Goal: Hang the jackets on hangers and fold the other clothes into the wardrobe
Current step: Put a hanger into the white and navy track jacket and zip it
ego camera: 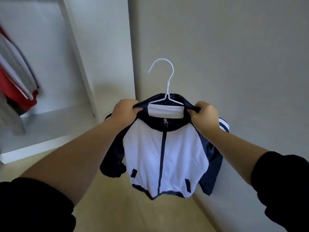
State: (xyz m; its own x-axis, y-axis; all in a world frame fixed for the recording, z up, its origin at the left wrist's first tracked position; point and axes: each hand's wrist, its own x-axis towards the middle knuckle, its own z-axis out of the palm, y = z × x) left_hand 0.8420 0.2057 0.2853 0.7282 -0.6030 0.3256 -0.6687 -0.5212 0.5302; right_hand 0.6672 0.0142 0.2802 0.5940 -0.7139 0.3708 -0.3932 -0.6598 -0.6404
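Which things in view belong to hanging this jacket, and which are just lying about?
In the job: white and navy zip jacket; white wire hanger; left hand; right hand; white wardrobe.
Just about: red and grey clothes hanging in the wardrobe; pale wooden floor.

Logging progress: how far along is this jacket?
Done: white hanger sits inside the zipped navy-and-white jacket. In hand: left hand and right hand grip its collar ends, mid-air. Left: hook it into the wardrobe, where other clothes already hang.
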